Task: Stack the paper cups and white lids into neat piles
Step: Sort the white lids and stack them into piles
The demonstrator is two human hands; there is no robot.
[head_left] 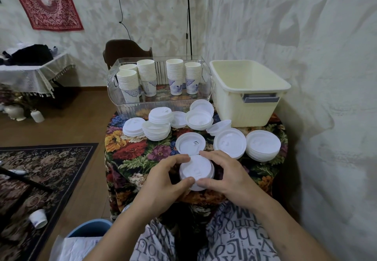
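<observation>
A short stack of white lids (196,170) sits at the near edge of the flowered table, held from both sides. My left hand (163,185) grips its left rim with thumb and fingers; my right hand (226,176) grips its right rim. Several other white lid piles (262,145) and single lids (190,142) lie across the table's middle. Stacks of paper cups (145,77) with blue print stand in a clear plastic bin (161,106) at the back.
A cream plastic tub (247,95) stands at the back right next to the wall. One paper cup (38,218) lies on the rug at lower left. A blue bucket rim (89,228) is near my knees. A dark chair (124,50) stands behind the table.
</observation>
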